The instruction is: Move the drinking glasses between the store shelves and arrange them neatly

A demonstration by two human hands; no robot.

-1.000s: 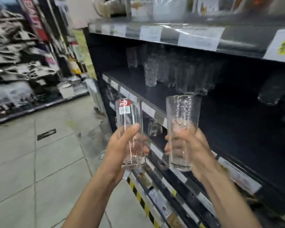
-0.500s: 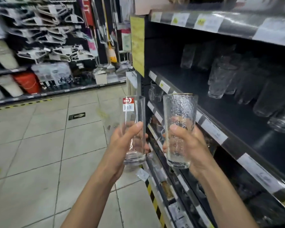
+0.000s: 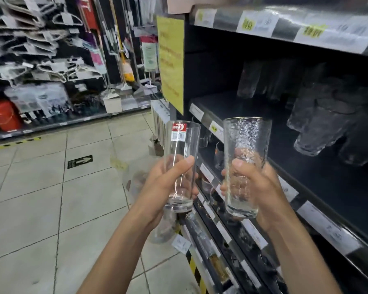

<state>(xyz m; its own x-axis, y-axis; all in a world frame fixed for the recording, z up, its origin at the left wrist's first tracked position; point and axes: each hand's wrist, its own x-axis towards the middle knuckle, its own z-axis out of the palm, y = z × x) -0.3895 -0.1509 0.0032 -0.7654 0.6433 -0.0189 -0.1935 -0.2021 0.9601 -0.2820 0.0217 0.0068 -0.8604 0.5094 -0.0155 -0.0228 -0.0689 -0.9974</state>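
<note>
- Smooth clear glass (image 3: 184, 145): upright, in the air over the aisle floor just off the shelf front, with a red and white sticker (image 3: 179, 131) near its rim. It is held by its lower half.
- Textured clear glass (image 3: 246, 136): upright and raised at about the same height, just right of the smooth one and not touching it. It is in front of the shelf edge and also held by its lower half.
- Left hand (image 3: 166, 187): wrapped round the smooth glass, thumb across the near side and fingers curled behind it.
- Right hand (image 3: 257, 187): clamped round the textured glass, thumb on the near side and fingers showing through the glass wall.
- Dark middle shelf (image 3: 232, 107): to the right of both hands. It carries a cluster of textured glasses (image 3: 319, 128) towards the right and blurred taller ones further back.
- Price labels (image 3: 216, 129): white and yellow strips along the shelf edges.
- Lower shelves: more glassware below the hands, too blurred to tell the kinds.
- Yellow notice (image 3: 172, 66): fixed to the shelf end panel, text unreadable.
- Tiled floor (image 3: 40, 209): pale, with a dark arrow marker (image 3: 80, 161).
- Far aisle: hangers (image 3: 30, 39) on racks and a red bucket (image 3: 2, 117) low at the left.
</note>
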